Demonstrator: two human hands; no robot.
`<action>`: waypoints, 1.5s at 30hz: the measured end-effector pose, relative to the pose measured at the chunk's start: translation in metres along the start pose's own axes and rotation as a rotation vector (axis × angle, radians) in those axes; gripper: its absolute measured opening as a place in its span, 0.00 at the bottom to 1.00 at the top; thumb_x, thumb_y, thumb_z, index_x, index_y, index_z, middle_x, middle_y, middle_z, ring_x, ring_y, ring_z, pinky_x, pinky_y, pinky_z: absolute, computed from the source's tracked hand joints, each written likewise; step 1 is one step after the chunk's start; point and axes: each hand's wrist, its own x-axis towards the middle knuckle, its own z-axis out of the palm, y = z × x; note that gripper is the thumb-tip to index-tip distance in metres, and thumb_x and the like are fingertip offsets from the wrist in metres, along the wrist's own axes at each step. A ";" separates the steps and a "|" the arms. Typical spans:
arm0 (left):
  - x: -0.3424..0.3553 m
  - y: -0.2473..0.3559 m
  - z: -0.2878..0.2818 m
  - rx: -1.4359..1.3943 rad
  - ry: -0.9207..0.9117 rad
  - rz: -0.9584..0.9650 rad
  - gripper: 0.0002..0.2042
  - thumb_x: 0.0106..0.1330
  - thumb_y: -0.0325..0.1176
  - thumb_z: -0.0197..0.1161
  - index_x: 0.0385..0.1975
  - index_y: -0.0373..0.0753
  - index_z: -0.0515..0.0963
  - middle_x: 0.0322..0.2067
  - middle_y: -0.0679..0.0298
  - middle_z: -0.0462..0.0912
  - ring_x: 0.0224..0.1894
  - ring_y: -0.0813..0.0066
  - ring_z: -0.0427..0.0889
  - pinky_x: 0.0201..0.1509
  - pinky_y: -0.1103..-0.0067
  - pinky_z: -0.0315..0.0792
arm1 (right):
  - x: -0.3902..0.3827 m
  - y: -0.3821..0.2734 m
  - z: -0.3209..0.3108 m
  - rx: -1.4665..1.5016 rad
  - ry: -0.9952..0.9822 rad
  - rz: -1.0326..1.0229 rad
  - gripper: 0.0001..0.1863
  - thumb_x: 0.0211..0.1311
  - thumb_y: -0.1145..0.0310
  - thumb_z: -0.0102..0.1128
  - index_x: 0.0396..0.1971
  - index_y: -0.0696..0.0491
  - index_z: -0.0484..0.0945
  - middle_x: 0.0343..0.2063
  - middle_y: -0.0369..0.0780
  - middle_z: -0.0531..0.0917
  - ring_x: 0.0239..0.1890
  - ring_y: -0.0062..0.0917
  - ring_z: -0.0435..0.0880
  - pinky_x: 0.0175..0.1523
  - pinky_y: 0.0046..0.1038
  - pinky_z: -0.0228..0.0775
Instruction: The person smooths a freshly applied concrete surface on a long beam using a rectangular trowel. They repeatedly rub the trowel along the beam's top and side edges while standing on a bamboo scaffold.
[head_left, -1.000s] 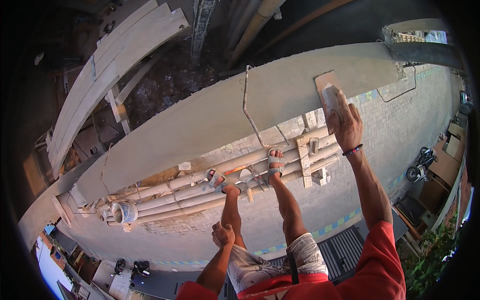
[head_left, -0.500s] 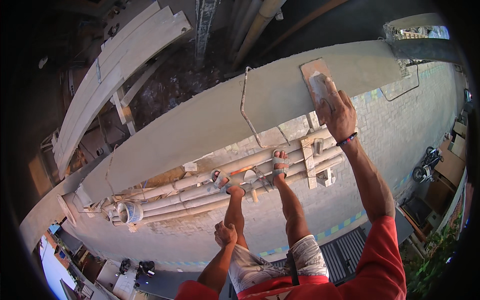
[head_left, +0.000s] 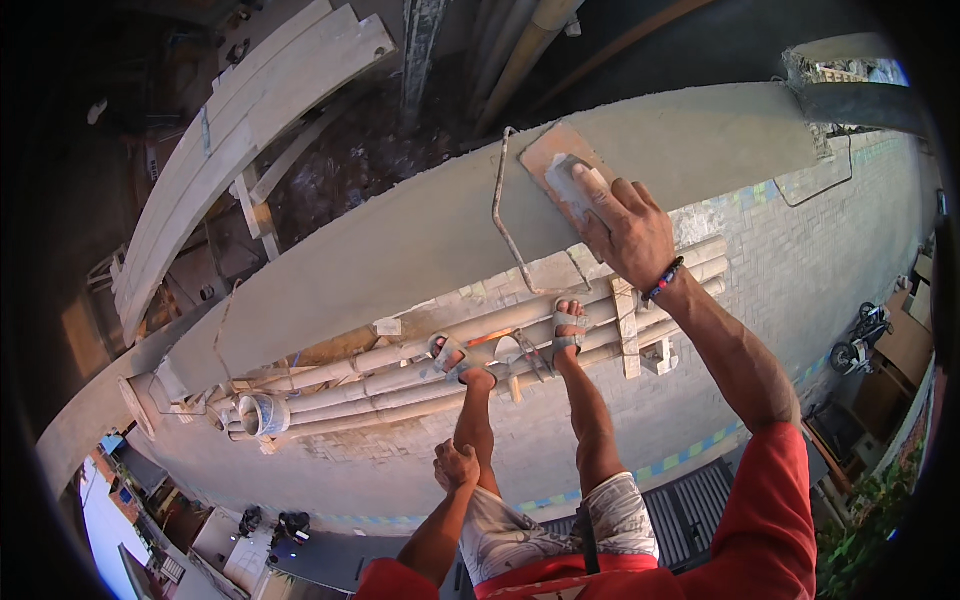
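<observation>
From here I see the right hand (head_left: 632, 232) grasping a float (head_left: 545, 155) on the grey beam (head_left: 400, 240), a bent rod (head_left: 497, 205) leftward; whether the curled left hand (head_left: 456, 466) holds anything, I can't tell.

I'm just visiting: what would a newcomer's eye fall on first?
The right hand holds a flat, rectangular orange float against the long grey plastered beam, upper middle. Below, feet in grey sandals stand on pale round poles, with a white-and-blue bucket near the poles' left end.
</observation>
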 end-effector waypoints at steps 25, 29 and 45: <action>0.001 0.001 -0.003 0.008 0.000 0.006 0.23 0.60 0.45 0.58 0.53 0.40 0.75 0.51 0.54 0.75 0.50 0.50 0.78 0.54 0.61 0.73 | -0.006 0.010 -0.001 -0.014 -0.046 0.003 0.33 0.54 0.66 0.65 0.63 0.41 0.68 0.37 0.41 0.78 0.36 0.34 0.79 0.33 0.32 0.80; -0.001 0.003 -0.003 0.014 0.016 0.025 0.23 0.58 0.44 0.59 0.51 0.39 0.76 0.50 0.53 0.76 0.49 0.50 0.79 0.54 0.61 0.73 | 0.004 -0.018 0.009 0.033 -0.130 -0.088 0.34 0.53 0.66 0.66 0.63 0.40 0.69 0.40 0.40 0.78 0.37 0.35 0.79 0.34 0.32 0.80; -0.002 0.003 0.001 -0.010 0.052 0.023 0.22 0.57 0.45 0.59 0.49 0.39 0.76 0.50 0.52 0.76 0.50 0.50 0.79 0.55 0.60 0.72 | 0.009 -0.008 0.007 0.030 -0.015 -0.045 0.33 0.54 0.68 0.66 0.62 0.43 0.69 0.38 0.41 0.78 0.35 0.36 0.79 0.35 0.33 0.80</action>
